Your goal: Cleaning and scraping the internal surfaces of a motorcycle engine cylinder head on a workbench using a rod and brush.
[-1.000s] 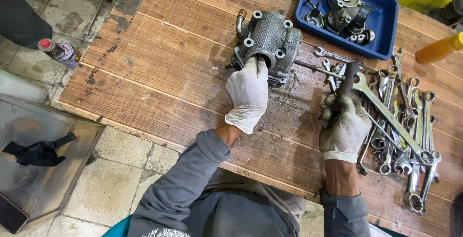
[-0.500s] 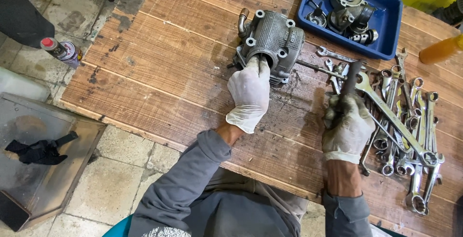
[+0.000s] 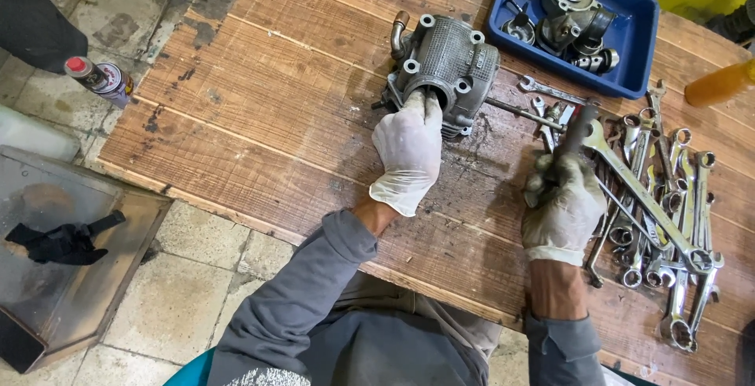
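A grey metal engine cylinder head (image 3: 450, 65) lies on the wooden workbench (image 3: 259, 111). My left hand (image 3: 409, 150), in a white glove, rests on the bench with its fingertips pressed against the near side of the head. My right hand (image 3: 560, 205), also gloved and dirty, is closed around the dark handle of a tool (image 3: 576, 133) that points away from me. That hand sits at the left edge of a pile of spanners (image 3: 661, 213).
A blue plastic tray (image 3: 629, 79) with metal engine parts stands at the back right. An orange handle (image 3: 720, 83) pokes in from the right. A spray can (image 3: 98, 78) and a dark metal box (image 3: 55, 252) sit on the tiled floor left of the bench.
Both hands stay where they were; the left hand's fingers keep touching the cylinder head and the right hand keeps its grip. Only the view shifts slightly.
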